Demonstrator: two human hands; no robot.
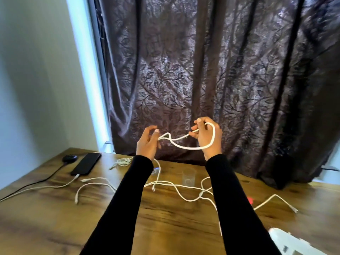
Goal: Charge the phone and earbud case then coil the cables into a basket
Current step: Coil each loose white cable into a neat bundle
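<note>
The white braided charging cable (pixel 185 144) is up in the air between my two hands, in front of the dark leaf-patterned curtain (pixel 202 70), with its tail dropping past my left wrist to the wood-grain tabletop (pixel 165 218). My right hand (pixel 207 137) has a loop draped round the back of the fingers, with thumb and forefinger pinched on the strand where it crosses. My left hand (pixel 148 142) pinches a bend of the same cable between thumb and fingertips, the other fingers loosely curled.

I judge I am in the coiling step. The black slab phone (pixel 86 163) lies at the far left of the table with a white lead plugged into its near end, and the small dark rounded earbud case (pixel 69 158) sits just beside it with a black lead running off.

To do this well, I would keep the right hand as the fixed former and let the left feed slack, laying each turn the same size as the first. A slight roll of the strand per turn should keep the braid from twisting. The hanging tail runs down among other loose white cables (pixel 184 188) near a clear plastic cup (pixel 189 177), so I would draw it up slowly to avoid dragging them. I cannot clearly see a basket; a blurred white shape sits at the lower right.
</note>
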